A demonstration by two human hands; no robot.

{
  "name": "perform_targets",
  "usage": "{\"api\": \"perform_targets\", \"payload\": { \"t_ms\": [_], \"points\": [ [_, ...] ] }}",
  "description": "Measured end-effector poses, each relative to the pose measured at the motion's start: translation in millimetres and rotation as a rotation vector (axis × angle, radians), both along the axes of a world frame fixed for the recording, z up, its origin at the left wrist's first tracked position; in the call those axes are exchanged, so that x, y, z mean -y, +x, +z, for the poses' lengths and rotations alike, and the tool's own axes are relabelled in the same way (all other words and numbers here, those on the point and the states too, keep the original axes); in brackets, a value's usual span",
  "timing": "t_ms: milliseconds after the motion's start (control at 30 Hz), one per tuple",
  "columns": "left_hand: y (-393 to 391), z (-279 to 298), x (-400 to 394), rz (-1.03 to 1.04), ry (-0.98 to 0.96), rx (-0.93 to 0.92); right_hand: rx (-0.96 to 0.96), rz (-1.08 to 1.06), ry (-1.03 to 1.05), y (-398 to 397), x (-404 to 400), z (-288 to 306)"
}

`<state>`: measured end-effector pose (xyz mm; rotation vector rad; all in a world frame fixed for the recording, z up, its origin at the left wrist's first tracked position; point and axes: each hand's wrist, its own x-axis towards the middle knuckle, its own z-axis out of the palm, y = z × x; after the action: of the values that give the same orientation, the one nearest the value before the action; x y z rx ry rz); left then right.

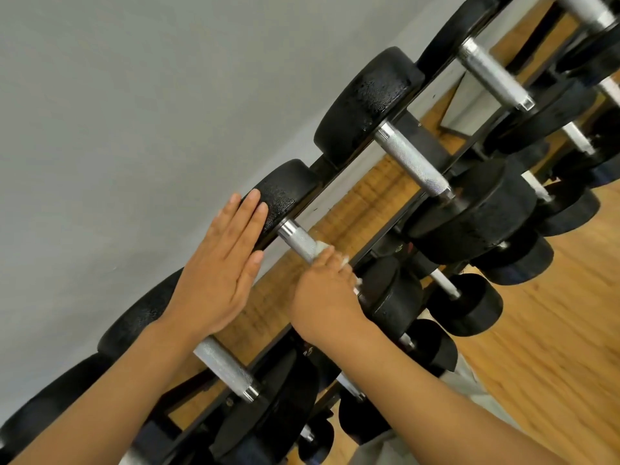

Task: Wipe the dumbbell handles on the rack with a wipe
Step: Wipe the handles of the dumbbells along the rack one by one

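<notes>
While my right hand (323, 290) is curled round the knurled steel handle (298, 241) of a small dumbbell on the rack's (355, 182) top tier, its fingers clench a white wipe (322, 247) against the bar, so I judge the wiping of this handle to be mid-stroke, with the hand toward the near end by the near head (392, 297). My left hand (223, 273) lies flat, fingers straight and released, its fingertips pressed on the far black head (285, 196) as if to steady the weight. Next, I reckon, the wipe must slide along the bare far stretch of the bar toward that head, then pass to a neighbouring handle; the grip should stay snug enough to drag the cloth over the knurling. Only scraps of the wipe show past the knuckles, crumpled and pale. Bigger dumbbells (412, 162) sit to the right, another (224, 367) lies under my left wrist, and lower tiers hold more above the wood floor (553, 347).
</notes>
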<state>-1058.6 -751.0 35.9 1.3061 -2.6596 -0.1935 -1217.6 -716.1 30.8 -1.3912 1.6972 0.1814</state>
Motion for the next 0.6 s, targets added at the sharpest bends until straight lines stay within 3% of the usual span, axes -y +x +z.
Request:
{"api": "perform_targets", "payload": {
  "t_ms": [133,367,600],
  "points": [
    [-0.4,0.7,-0.3,-0.004,0.024,-0.023,0.116,0.018,-0.205,1.8,6.0,-1.0],
    [-0.6,0.7,-0.3,0.011,0.026,-0.026,0.096,-0.013,0.069,-22.2,-4.1,-1.8],
    [-1.3,-0.5,0.5,0.01,0.016,-0.017,0.167,0.153,-0.36,0.5,12.5,-10.4]
  ]
}}
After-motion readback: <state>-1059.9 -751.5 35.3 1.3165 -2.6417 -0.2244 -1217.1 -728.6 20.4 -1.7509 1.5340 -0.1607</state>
